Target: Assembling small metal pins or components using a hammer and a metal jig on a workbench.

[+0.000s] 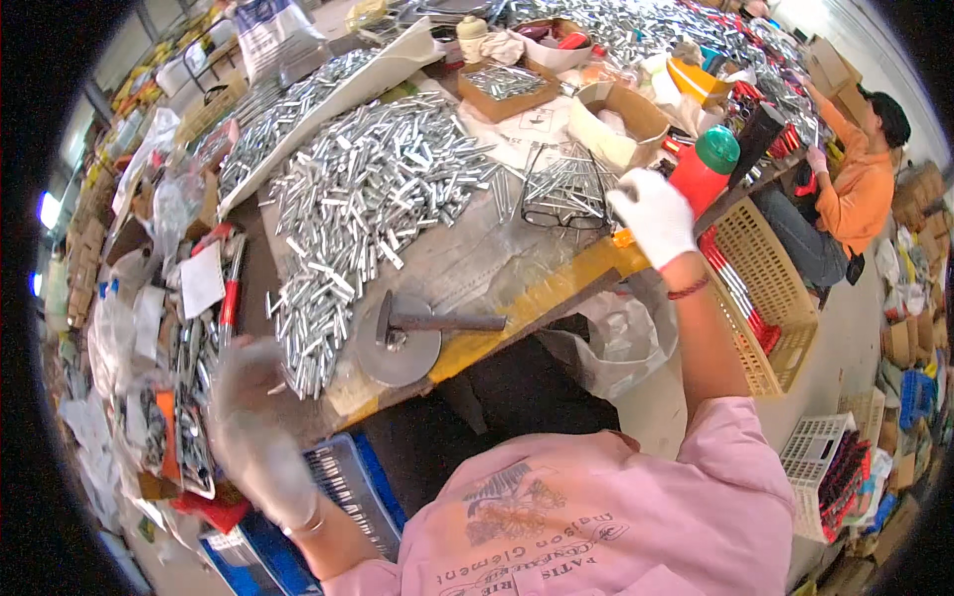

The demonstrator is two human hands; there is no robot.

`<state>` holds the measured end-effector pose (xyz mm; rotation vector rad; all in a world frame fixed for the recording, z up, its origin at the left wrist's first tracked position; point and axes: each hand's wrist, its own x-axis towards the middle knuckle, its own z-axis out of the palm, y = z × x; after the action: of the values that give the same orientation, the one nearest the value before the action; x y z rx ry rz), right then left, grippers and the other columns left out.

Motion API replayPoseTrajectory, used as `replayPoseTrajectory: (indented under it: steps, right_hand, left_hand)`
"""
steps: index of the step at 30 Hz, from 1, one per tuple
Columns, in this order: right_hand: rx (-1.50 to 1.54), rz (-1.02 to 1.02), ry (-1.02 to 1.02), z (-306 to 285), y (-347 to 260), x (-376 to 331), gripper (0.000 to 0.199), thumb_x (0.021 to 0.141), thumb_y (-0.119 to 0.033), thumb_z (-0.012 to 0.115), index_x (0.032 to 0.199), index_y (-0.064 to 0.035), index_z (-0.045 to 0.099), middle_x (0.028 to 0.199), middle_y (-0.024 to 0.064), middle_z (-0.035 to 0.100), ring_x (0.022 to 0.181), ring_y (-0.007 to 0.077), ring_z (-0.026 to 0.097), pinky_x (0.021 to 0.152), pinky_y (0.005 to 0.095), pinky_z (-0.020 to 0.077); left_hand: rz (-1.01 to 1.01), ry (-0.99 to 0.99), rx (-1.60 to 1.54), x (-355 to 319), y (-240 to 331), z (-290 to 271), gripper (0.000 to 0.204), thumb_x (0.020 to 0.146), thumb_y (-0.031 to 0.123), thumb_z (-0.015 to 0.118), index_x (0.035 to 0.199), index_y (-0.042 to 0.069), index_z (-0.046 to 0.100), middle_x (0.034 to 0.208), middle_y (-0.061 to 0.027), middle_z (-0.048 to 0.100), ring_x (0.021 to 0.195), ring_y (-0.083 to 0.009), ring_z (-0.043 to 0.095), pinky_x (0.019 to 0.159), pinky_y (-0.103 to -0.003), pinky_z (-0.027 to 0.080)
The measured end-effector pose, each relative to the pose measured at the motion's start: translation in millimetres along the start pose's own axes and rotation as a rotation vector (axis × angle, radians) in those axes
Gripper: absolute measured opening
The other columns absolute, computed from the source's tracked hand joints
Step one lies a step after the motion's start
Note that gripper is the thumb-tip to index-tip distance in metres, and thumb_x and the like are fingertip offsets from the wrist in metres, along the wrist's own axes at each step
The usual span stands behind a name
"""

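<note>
The gloved right hand (653,214) reaches, fingers curled at the wire-framed bundle of metal rods (566,189) by the worktop's (467,263) right edge, while the blurred left hand (253,417), grip unclear, hovers beside the large unsorted rod pile (368,189).

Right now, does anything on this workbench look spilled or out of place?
Yes. The heap of small metal tubes has spread loosely down to the table's near edge, beside the hammer lying on a round metal disc.

White gloves (651,214), silver tubes (368,189)
</note>
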<state>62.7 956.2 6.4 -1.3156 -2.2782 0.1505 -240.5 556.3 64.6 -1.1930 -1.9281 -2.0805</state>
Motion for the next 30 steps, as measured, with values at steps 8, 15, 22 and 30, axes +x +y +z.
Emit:
replayPoseTrajectory:
  steps: [8, 15, 22, 30]
  right_hand:
    - [-0.071, 0.271, -0.232, 55.4, 40.9, 13.0, 0.034, 0.087, -0.035, 0.069, 0.104, -0.0063, 0.072, 0.106, 0.0264, 0.075, 0.103, 0.0475, 0.071, 0.09, 0.0577, 0.0559]
    - [0.522, 0.305, -0.024, 15.8, -11.6, -7.1, 0.02, 0.095, -0.007, 0.069, 0.114, -0.002, 0.07, 0.088, 0.0141, 0.076, 0.071, 0.0216, 0.075, 0.061, 0.0369, 0.0598]
    - [1.01, 0.101, -0.313, -22.6, -158.7, -54.3, 0.036, 0.095, 0.007, 0.07, 0.129, -0.0005, 0.064, 0.107, 0.0107, 0.071, 0.074, 0.0123, 0.074, 0.063, 0.0249, 0.0598]
    - [1.309, -0.036, -0.645, -16.5, -212.5, -84.1, 0.027, 0.095, 0.014, 0.064, 0.12, 0.0048, 0.061, 0.103, 0.0098, 0.071, 0.081, 0.0131, 0.074, 0.073, 0.0273, 0.063]
  left_hand:
    - [-0.565, -0.361, -0.081, -35.4, -57.0, 69.8, 0.031, 0.112, 0.017, 0.06, 0.136, 0.0, 0.07, 0.115, -0.0076, 0.077, 0.101, -0.0132, 0.071, 0.09, -0.028, 0.056]
    - [-0.636, -0.459, -0.125, -26.5, -55.2, 79.1, 0.035, 0.107, 0.012, 0.067, 0.14, -0.001, 0.067, 0.114, -0.0056, 0.077, 0.096, -0.0095, 0.067, 0.088, -0.027, 0.055]
    - [-0.297, -0.235, -0.057, -1.5, -61.1, 78.9, 0.094, 0.1, 0.017, 0.078, 0.171, 0.0, 0.018, 0.154, -0.0208, 0.053, 0.1, -0.0158, 0.064, 0.094, -0.032, 0.055]
    - [-0.65, -0.07, -0.147, -6.4, -24.3, 20.5, 0.03, 0.1, 0.001, 0.071, 0.13, -0.005, 0.071, 0.114, -0.007, 0.071, 0.097, -0.0096, 0.063, 0.086, -0.026, 0.053]
